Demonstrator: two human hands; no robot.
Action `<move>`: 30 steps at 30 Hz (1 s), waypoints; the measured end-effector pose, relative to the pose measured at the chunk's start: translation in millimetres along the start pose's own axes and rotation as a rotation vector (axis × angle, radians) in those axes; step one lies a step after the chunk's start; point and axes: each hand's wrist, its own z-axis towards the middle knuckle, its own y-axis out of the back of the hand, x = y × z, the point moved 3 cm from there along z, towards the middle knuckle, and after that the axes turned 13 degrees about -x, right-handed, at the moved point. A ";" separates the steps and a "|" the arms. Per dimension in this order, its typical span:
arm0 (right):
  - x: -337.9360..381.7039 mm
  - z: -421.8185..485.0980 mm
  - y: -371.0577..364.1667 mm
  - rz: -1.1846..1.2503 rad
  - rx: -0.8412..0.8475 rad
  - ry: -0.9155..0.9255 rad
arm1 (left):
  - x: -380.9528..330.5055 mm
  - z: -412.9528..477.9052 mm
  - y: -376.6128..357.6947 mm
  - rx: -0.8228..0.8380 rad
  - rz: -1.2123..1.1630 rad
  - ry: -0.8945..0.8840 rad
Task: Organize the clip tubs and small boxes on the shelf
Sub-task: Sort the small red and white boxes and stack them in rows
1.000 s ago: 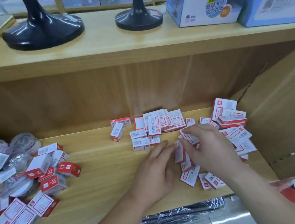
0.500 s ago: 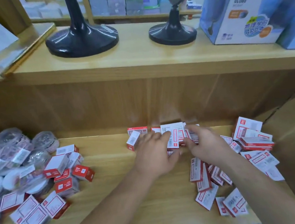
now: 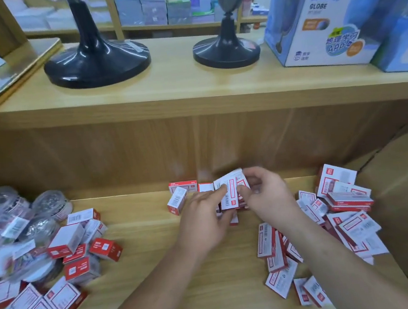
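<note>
Red-and-white small boxes [image 3: 272, 245], clear clip tubs [image 3: 48, 207]
Tubs heaped far left on the shelf [image 3: 141, 237]; boxes scattered left and right; a few held upright mid-shelf.

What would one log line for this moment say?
left hand, right hand: hold small boxes at shelf back | clip tubs: piled far left

the shelf [image 3: 146, 283] is pale wood-grain board, smooth and matt. small boxes [image 3: 65, 240] look like printed card, red and white. clip tubs [image 3: 51, 206] are clear glossy plastic. globe stands [image 3: 97, 64] are shiny black plastic.
</note>
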 end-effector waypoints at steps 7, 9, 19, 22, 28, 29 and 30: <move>6.1 -9.2 6.3 0.262 -0.005 -0.125 | -8.4 -2.7 -1.1 -0.015 -0.071 -0.043; 6.4 -11.8 12.5 0.259 -0.034 -0.126 | -12.4 -5.4 -1.8 -0.036 -0.159 -0.005; 2.5 -14.8 81.2 -0.093 -0.157 0.102 | -1.5 25.7 -7.6 0.281 0.228 -0.057; 3.1 -18.8 96.3 -0.143 -0.156 0.123 | -5.1 35.3 -17.7 0.323 0.326 -0.117; -10.2 -24.5 123.3 -0.175 -0.034 0.080 | -9.3 41.6 -16.8 0.320 0.292 -0.086; -12.0 -25.5 127.7 -0.184 -0.026 0.081 | -16.1 39.2 -12.2 0.274 0.268 -0.091; -13.5 -26.6 131.9 -0.191 -0.023 0.087 | -25.2 35.3 -7.0 0.225 0.234 -0.089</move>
